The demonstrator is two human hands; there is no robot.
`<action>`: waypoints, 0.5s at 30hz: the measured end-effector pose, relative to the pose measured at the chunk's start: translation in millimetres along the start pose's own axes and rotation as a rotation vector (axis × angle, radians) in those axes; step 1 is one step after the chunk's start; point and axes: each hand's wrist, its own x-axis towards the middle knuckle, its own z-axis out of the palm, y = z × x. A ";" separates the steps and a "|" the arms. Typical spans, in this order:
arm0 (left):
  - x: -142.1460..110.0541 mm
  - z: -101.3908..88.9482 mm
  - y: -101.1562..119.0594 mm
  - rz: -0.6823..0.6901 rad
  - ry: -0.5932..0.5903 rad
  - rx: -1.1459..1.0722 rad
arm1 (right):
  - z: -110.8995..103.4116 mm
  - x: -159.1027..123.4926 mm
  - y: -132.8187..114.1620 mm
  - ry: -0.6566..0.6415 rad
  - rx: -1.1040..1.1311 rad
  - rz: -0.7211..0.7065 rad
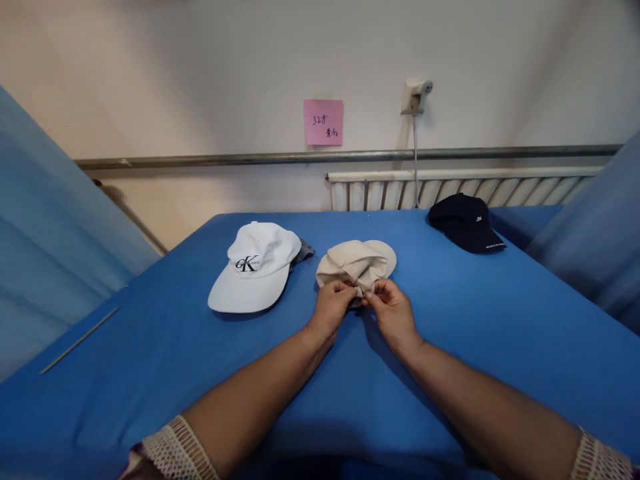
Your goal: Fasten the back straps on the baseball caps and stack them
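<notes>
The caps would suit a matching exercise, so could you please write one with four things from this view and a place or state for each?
1. Beige cap
2. White cap
3. Dark cap
4. Pink note

A. Farthest right of the caps
B. On the wall, above the rail
C. Held by the left hand and the right hand
D. Lying with large black letters on its front

Right pairs: 1-C, 2-D, 3-A, 4-B
</notes>
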 end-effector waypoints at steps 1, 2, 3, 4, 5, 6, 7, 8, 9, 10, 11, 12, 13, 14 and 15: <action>-0.7 0.6 0.7 -0.001 -0.015 -0.007 | 0.4 0.3 0.0 0.001 0.005 -0.001; -1.7 1.2 1.5 -0.005 -0.037 -0.021 | 0.6 0.6 -0.1 0.002 0.013 -0.002; -2.8 1.9 2.5 -0.008 -0.063 -0.038 | 0.7 1.1 -0.2 0.005 0.021 -0.005; -4.0 2.4 3.4 -0.007 -0.089 -0.055 | 0.5 1.6 -0.3 0.007 0.027 -0.009; -5.1 2.7 4.3 -0.005 -0.111 -0.070 | 0.1 2.1 -0.4 0.010 0.031 -0.013; -5.9 2.7 4.9 -0.002 -0.125 -0.083 | -0.3 2.6 -0.5 0.015 0.032 -0.018; -6.4 2.4 5.4 0.000 -0.132 -0.097 | -0.8 3.0 -0.5 0.019 0.031 -0.022; -6.6 1.9 5.6 0.000 -0.134 -0.108 | -1.2 3.3 -0.5 0.021 0.028 -0.025; -6.4 1.3 5.5 -0.003 -0.136 -0.118 | -1.6 3.4 -0.5 0.024 0.027 -0.027; -5.9 0.6 5.1 -0.009 -0.134 -0.126 | -1.7 3.4 -0.4 0.024 0.027 -0.029; -5.2 0.2 4.6 -0.016 -0.129 -0.130 | -1.6 3.3 -0.2 0.024 0.025 -0.031; -4.5 -0.1 3.9 -0.025 -0.121 -0.129 | -1.4 3.0 -0.1 0.021 0.023 -0.031; -3.8 -0.2 3.1 -0.034 -0.107 -0.123 | -1.0 2.7 0.1 0.020 0.021 -0.030; -3.3 0.0 2.4 -0.042 -0.084 -0.111 | -0.5 2.2 0.3 0.020 0.020 -0.030; -3.0 0.4 1.9 -0.046 -0.053 -0.095 | 0.0 1.8 0.5 0.018 0.018 -0.028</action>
